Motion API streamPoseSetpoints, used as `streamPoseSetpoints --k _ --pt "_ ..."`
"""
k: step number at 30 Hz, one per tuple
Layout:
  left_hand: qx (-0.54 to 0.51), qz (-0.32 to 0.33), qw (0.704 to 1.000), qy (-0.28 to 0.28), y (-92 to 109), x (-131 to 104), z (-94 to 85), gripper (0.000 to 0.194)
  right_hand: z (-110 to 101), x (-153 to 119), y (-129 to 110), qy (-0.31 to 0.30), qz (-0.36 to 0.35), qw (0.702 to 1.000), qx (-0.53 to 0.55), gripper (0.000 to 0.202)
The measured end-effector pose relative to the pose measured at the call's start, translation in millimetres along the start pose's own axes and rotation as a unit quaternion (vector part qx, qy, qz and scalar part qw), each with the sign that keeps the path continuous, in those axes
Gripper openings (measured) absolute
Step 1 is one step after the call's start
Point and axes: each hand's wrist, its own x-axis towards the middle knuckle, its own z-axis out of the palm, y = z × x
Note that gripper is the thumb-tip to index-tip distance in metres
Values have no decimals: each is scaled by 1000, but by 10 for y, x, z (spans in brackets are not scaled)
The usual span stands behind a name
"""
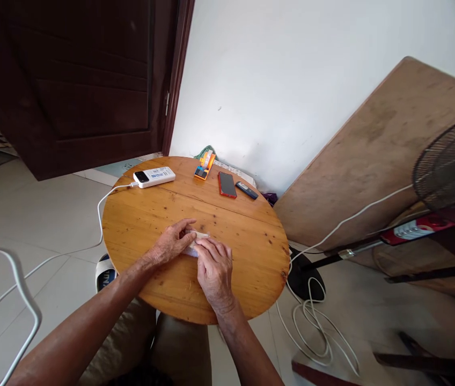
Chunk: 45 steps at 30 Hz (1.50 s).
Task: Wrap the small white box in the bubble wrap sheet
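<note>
A small whitish bundle (191, 250), perhaps folded cloth or paper, lies at the middle of the round wooden table (251, 262). My left hand (172, 240) is on its left end, with the thumb pressed on it and the index finger stretched out above. From the right, my right hand (214, 268) closes its bent fingers over the other end. Both hands nearly meet over the bundle and hide much of it.
Toward the table's far side are a white power bank (161, 176) with a cable, an orange tape dispenser (205, 164), a red-edged phone (227, 185) and a dark remote-like device (247, 190). A fan (453, 161) stands at right, with coiled cable (316, 332) on the floor.
</note>
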Motion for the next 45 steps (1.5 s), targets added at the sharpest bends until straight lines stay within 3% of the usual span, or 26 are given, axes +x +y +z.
streamPoseSetpoints --k 5,9,14,19,23,28,31,35,41,45 --pt "-10 -4 1000 -3 6 -8 -2 55 7 -22 29 33 15 999 36 34" --pt "-12 -16 1000 -9 36 -35 -22 55 -9 -38 98 85 77 991 64 34" --pt "-48 -26 998 -7 9 -47 -26 54 -10 -55 160 90 135 984 74 29" --pt "-50 -39 995 81 -29 -18 -75 56 -3 -62 145 89 169 976 106 33" --pt "-44 -54 989 127 -35 5 -129 57 0 -73 150 50 200 969 132 50" --pt "-29 -58 996 61 12 -40 -114 69 58 -93 169 -37 196 973 120 70" --pt "19 -33 999 9 28 -64 -96 65 108 -94 173 -60 188 974 110 72" --pt "84 -4 996 12 19 -64 -75 60 147 -97 175 -63 188 974 114 68" --pt "18 -6 1000 6 66 -99 -47 62 143 -114 161 -14 168 981 96 67" --pt "61 -8 998 21 73 -109 -56 58 141 -111 164 -31 164 982 89 67"
